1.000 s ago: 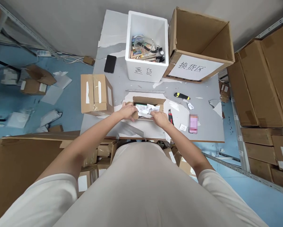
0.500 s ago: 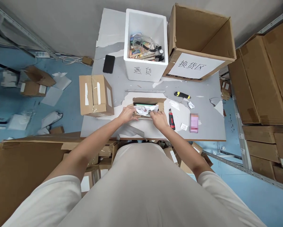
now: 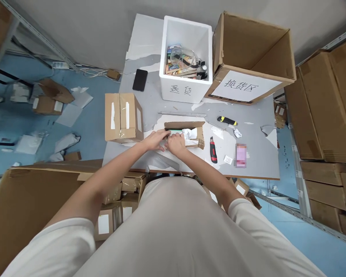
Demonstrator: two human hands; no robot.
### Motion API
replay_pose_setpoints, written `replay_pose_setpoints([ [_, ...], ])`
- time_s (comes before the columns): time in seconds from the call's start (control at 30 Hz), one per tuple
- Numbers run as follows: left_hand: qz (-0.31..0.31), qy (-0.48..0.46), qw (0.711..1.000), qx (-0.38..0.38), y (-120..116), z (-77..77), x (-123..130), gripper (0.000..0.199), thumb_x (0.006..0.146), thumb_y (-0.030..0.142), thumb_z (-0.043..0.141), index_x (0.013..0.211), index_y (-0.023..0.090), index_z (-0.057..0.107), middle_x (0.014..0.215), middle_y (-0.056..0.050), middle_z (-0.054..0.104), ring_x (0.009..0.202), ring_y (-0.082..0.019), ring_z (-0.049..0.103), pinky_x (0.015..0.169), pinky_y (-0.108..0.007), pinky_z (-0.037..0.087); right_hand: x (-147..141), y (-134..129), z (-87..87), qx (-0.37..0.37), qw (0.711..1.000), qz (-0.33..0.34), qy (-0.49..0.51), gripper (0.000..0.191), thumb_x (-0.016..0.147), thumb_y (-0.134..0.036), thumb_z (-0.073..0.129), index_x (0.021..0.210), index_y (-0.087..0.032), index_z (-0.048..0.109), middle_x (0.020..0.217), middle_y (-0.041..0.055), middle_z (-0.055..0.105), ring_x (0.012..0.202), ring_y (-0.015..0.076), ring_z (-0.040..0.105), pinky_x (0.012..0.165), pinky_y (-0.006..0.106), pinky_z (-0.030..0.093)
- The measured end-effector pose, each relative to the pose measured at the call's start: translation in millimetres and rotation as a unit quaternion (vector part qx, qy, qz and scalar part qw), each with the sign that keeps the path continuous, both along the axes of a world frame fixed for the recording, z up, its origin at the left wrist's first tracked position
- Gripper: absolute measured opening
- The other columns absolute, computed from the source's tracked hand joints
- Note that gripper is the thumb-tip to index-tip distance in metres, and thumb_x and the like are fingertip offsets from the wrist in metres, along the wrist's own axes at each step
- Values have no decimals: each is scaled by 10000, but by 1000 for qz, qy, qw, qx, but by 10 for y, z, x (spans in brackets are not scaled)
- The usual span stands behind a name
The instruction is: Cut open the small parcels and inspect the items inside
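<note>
A small opened cardboard box [image 3: 201, 135] lies in front of me on the table. Crumpled white paper [image 3: 190, 133] fills its right part, and a thing with a green edge [image 3: 176, 130] shows along the back wall. At the box's left end, my left hand [image 3: 156, 140] has its fingers bent around the corner, gripping it. My right hand [image 3: 175, 143] is right beside it, fingers curled down into the left part of the box. What those fingers pinch is hidden under the hand.
A red utility knife [image 3: 213, 151] and a yellow-black one [image 3: 227, 120] lie to the right. A taped carton [image 3: 119, 117] stands at left, near a black phone [image 3: 139, 80]. Behind are a white foam box [image 3: 186, 90] with mixed items and a large open carton [image 3: 256, 48].
My right hand has moved left from the box's right part to its left end, close to my left hand. The white paper now bunches at the right. The whole view has shifted slightly.
</note>
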State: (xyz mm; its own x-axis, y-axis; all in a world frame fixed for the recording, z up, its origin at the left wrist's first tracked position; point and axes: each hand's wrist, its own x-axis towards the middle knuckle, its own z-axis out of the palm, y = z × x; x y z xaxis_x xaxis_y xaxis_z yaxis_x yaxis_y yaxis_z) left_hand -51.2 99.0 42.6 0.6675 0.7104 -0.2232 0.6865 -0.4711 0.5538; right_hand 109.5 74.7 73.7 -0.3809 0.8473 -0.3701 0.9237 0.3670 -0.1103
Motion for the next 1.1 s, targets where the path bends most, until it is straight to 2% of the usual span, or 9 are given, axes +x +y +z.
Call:
replay_pose_setpoints([
  [0.17,-35,15,999,4,51,-94,29,568,685,517,697,1129,182,583,1234,-128,596,1157,-292,524,799,-323,382,28,69,-36,-26,997,62,39,270,906,-333,499,959,-143,682,969,130,699,987,272,562,862,405,314],
  [0.4,-57,5,998,2,112,-148,-38,536,721,505,653,1137,169,611,1291,-143,566,1171,-290,533,870,-350,398,224,-365,-146,78,971,211,78,385,977,-154,256,1012,-122,638,957,142,655,916,240,529,801,388,327],
  [0.53,-55,31,998,8,52,-63,-43,589,719,462,655,1225,175,563,1368,-149,508,1230,-297,496,994,-425,353,413,-686,-118,77,960,233,134,347,980,-282,331,1066,-131,631,935,135,640,888,240,522,813,399,357],
  [0.63,-37,72,996,24,-70,44,-7,653,711,369,645,1324,222,474,1473,-138,399,1283,-308,448,1077,-541,229,666,-739,59,101,955,176,216,460,932,-450,440,1269,-156,545,1136,159,591,1019,261,515,912,420,374],
  [0.73,-8,100,994,35,-207,152,81,721,692,321,626,1376,259,408,1517,-126,335,1292,-326,433,1080,-612,145,951,-594,260,126,953,76,264,433,951,-344,395,1342,-180,483,1309,162,484,1130,237,491,940,375,404],
  [0.87,56,69,995,55,-308,258,283,763,685,397,627,1391,213,403,1465,-159,406,1269,-367,443,1078,-596,170,1147,-356,340,36,954,157,252,380,932,-148,320,1208,-210,574,1299,122,499,1065,196,522,863,337,456],
  [0.93,80,15,995,49,-319,284,399,784,676,449,643,1382,192,417,1432,-165,445,1270,-372,440,1076,-559,224,1155,-313,308,24,948,154,276,360,918,-125,311,1101,-204,611,1218,115,543,1072,202,518,884,360,452],
  [1.0,90,-59,994,19,-319,291,514,815,653,487,673,1370,187,427,1421,-158,456,1269,-353,449,1060,-494,303,1145,-317,272,46,935,74,345,306,907,-147,333,1024,-199,611,1142,117,559,1083,205,520,909,378,448],
  [1.1,114,-174,978,-36,-333,273,700,804,644,515,703,1330,176,458,1349,-138,524,1262,-314,471,1023,-405,382,1152,-344,265,70,886,-79,451,195,868,-179,396,958,-202,568,1097,121,545,1080,205,538,894,379,468],
])
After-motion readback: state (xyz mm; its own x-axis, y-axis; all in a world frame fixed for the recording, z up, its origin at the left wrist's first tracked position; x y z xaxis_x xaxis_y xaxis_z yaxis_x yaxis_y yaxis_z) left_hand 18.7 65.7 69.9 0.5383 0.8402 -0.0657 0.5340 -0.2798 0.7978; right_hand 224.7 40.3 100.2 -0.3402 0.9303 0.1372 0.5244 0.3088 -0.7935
